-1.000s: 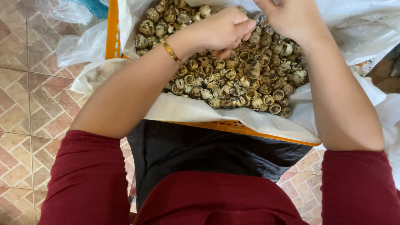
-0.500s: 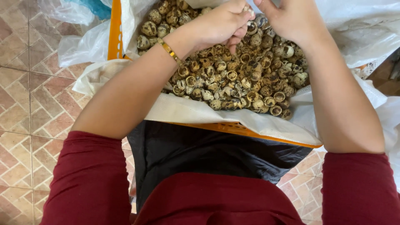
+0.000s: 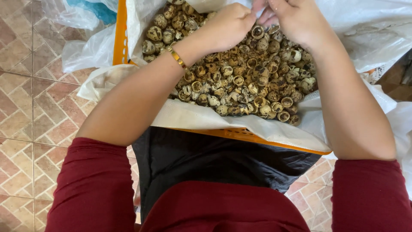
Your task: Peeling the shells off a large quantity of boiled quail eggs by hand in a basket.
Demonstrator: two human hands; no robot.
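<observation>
Both hands, left hand (image 3: 225,26) and right hand (image 3: 296,19), pinched together over speckled eggshells (image 3: 240,81); what they gripped was hidden. Shells could spill past the crate (image 3: 240,135) liner

Both bare forearms reach forward from dark red sleeves, converging at the top of the view. The left hand (image 3: 225,26), a gold bangle (image 3: 177,57) at its wrist, is curled with fingers bunched; the right hand (image 3: 296,19) meets it, fingertips pinched close together.
</observation>
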